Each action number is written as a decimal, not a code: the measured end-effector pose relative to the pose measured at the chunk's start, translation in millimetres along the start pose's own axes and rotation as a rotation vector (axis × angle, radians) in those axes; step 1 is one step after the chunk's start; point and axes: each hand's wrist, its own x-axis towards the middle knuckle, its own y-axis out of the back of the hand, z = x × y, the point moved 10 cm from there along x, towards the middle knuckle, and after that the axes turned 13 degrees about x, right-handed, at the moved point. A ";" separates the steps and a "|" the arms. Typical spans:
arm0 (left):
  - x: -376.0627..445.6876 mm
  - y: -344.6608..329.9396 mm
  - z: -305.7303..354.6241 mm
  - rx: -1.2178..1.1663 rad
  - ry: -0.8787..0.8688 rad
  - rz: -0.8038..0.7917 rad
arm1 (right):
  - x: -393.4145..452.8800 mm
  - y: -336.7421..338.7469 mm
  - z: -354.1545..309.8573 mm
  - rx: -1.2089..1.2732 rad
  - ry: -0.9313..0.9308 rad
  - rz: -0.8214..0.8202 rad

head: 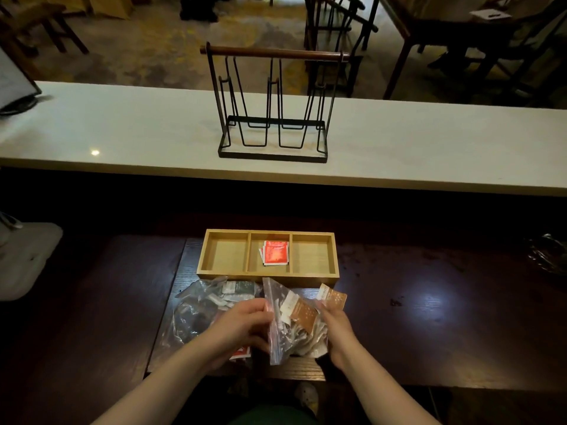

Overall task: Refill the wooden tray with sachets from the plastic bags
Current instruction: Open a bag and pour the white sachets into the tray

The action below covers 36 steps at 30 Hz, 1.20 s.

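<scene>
Both hands were low in frame, over the near edge of the dark bench (414, 317). Left hand (245, 325) was closed, pinching the left edge of a clear zip bag (280, 329) that stood roughly upright between the two hands. Right hand (336, 332) was closed on the bag's right side, with a brown sachet (333, 297) sticking up above its fingers; couldn't tell if that one was fully out of the bag. More brown and white sachets (299, 314) were visible inside it.

Second plastic bag (202, 311) lay flat on the bench to the left, partly under the left forearm, holding pale and dark sachets.

Wooden tray (268, 273) sat just beyond the bags, three compartments. Middle one held a small stack of red sachets (275, 253); left and right ones showed bare wood.

Further back, a white counter (122, 133) carried a black wire rack (273, 105) with a wooden top bar.
</scene>
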 end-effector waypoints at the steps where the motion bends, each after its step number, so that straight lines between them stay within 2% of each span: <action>1: -0.5 0.8 1.1 0.016 -0.013 0.016 | -0.1 -0.7 0.6 -0.066 0.006 0.008; 3: 1.2 3.3 1.0 0.009 -0.043 0.055 | -1.9 -0.6 -4.4 -0.222 0.052 0.059; 6: 3.4 5.8 -3.5 0.031 -0.060 0.113 | -20.3 -7.4 -46.0 -0.493 0.357 0.154; 8: 6.7 10.1 -10.6 0.046 -0.050 0.163 | -43.5 -36.2 -65.8 -0.506 0.496 -0.010; 10: 10.6 12.0 -16.2 0.023 -0.033 0.177 | -65.6 -77.5 -62.5 -0.533 0.470 -0.290; 12: 14.9 14.7 -20.7 -0.020 -0.009 0.200 | -83.2 -105.7 -54.1 -0.689 0.493 -0.432; 15: 18.4 18.2 -24.2 -0.053 0.007 0.246 | -93.7 -121.9 -50.7 -0.923 0.615 -0.421; 18: 17.9 17.3 -24.1 0.026 0.011 0.245 | -97.2 -119.6 -46.3 -1.064 0.702 -0.343; 22: 14.7 13.0 -15.3 0.196 -0.014 0.263 | -100.1 -114.2 -47.6 -1.054 0.731 -0.259; 25: 11.7 17.1 -8.8 0.187 -0.050 0.311 | -96.2 -110.9 -54.3 -1.000 0.702 -0.247; 33: 9.4 17.7 -24.4 -0.010 0.048 0.236 | -73.7 -81.2 -44.6 -0.512 0.308 -0.271; 36: 9.2 14.7 -27.2 -0.034 0.054 0.213 | -71.9 -77.7 -40.1 -0.462 0.251 -0.266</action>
